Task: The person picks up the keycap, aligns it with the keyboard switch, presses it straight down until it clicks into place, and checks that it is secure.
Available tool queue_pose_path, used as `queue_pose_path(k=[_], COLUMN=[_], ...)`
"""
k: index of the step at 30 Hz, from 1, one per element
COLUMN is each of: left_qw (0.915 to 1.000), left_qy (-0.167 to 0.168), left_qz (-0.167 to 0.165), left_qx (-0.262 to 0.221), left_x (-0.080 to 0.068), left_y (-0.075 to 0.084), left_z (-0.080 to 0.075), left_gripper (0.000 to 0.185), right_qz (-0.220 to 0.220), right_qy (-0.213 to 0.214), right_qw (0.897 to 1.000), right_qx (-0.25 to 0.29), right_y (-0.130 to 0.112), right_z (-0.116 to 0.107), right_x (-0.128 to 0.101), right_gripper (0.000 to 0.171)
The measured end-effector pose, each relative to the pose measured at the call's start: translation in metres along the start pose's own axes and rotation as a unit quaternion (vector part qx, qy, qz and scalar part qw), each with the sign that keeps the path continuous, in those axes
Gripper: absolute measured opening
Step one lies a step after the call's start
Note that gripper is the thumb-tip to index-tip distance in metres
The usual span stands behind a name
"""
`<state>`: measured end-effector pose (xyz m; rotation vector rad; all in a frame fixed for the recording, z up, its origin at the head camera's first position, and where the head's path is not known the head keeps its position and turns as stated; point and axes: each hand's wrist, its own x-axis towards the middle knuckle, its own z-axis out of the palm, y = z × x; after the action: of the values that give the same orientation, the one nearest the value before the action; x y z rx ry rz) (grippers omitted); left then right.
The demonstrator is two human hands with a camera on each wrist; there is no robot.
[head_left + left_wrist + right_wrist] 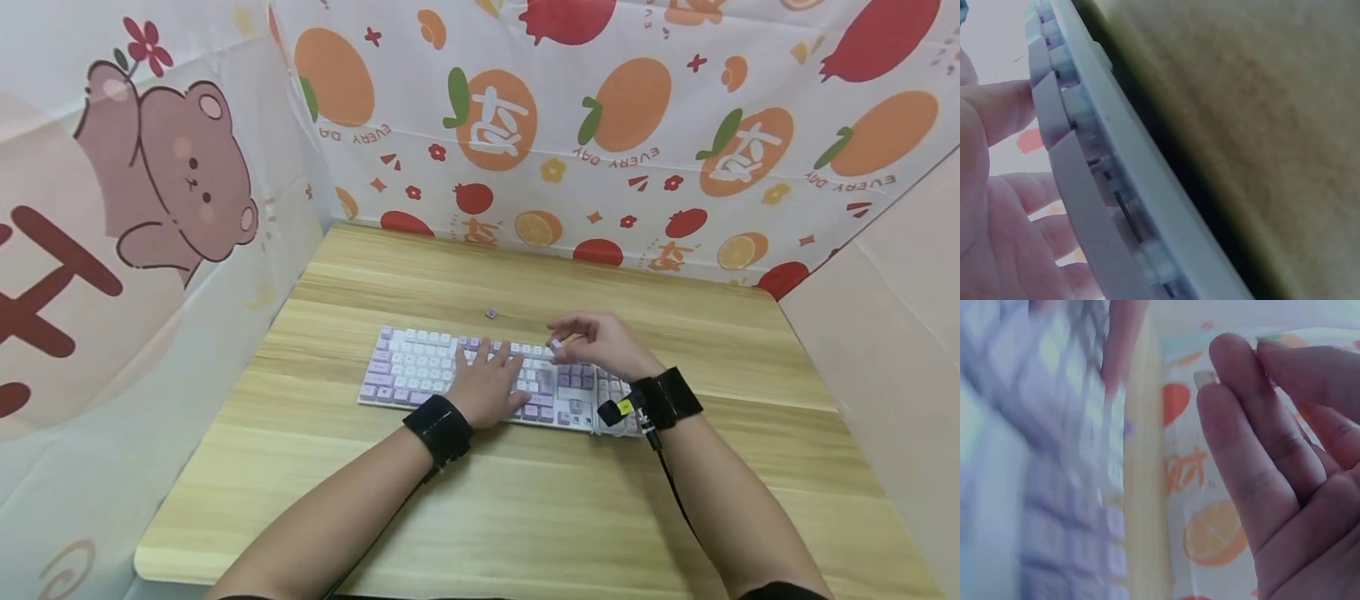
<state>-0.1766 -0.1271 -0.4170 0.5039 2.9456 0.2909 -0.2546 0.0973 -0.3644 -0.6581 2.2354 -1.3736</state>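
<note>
Here, left hand [486,385] lay flat on the keyboard [420,367]; right hand [600,343] pinched a keycap [556,344] just above its right half.

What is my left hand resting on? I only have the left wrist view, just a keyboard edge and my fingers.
Observer: Your left hand lies flat on the middle of the keyboard.
Operator: And the right hand?
Observer: The right hand hovers above the keyboard's right part, pinching a small purple keycap.
Operator: Anything loose on the table?
Observer: One more purple keycap sits on the table behind the keyboard.
</note>
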Motion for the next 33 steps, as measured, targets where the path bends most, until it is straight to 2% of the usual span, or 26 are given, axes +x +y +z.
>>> queue_pose_path(k=[4,7,10,12,14,16,21,25,26,29,33], left_qw=[0.9993,0.9953,0.9861,0.9757,0.9618,0.9413,0.8763,0.8242,0.8142,0.7921,0.7833], left_qy=[-0.005,0.004,0.039,0.056,0.064,0.057,0.013,-0.017,-0.021,-0.025,-0.013], left_qz=[0.0,-0.009,-0.007,-0.003,0.008,0.02,0.048,0.047,0.045,0.036,0.022], left_qx=[-0.037,-0.096,-0.162,-0.212,-0.266,-0.332,-0.479,-0.564,-0.578,-0.609,-0.621], left_x=[0.002,0.004,0.006,0.006,0.004,0.002,-0.003,-0.006,-0.006,-0.006,-0.003], left_y=[-0.003,-0.006,-0.007,-0.005,-0.003,0.0,0.006,0.011,0.012,0.016,0.019], left_z=[-0.003,-0.009,-0.018,-0.023,-0.028,-0.031,-0.035,-0.037,-0.037,-0.035,-0.03], left_gripper=[0.067,0.057,0.044,0.04,0.037,0.036,0.034,0.031,0.031,0.032,0.031], right_qz=[-0.015,-0.024,-0.034,-0.037,-0.037,-0.034,-0.033,-0.039,-0.04,-0.045,-0.071], right_qy=[-0.011,-0.023,-0.03,-0.023,-0.011,0.006,0.037,0.045,0.046,0.05,0.051], right_qw=[0.996,0.99,0.985,0.986,0.989,0.992,0.993,0.992,0.993,0.994,0.995], right_qx=[0.088,0.138,0.165,0.158,0.144,0.122,0.104,0.107,0.105,0.087,0.054], right_y=[0.001,0.001,0.001,0.001,0.001,0.002,0.003,0.002,0.002,0.0,0.0], right_z=[0.01,0.016,0.019,0.019,0.019,0.018,0.02,0.023,0.024,0.026,0.031], right_x=[-0.018,-0.027,-0.032,-0.035,-0.037,-0.038,-0.041,-0.043,-0.044,-0.046,-0.05], right_gripper=[0.04,0.034,0.028,0.027,0.026,0.027,0.031,0.035,0.034,0.033,0.03])
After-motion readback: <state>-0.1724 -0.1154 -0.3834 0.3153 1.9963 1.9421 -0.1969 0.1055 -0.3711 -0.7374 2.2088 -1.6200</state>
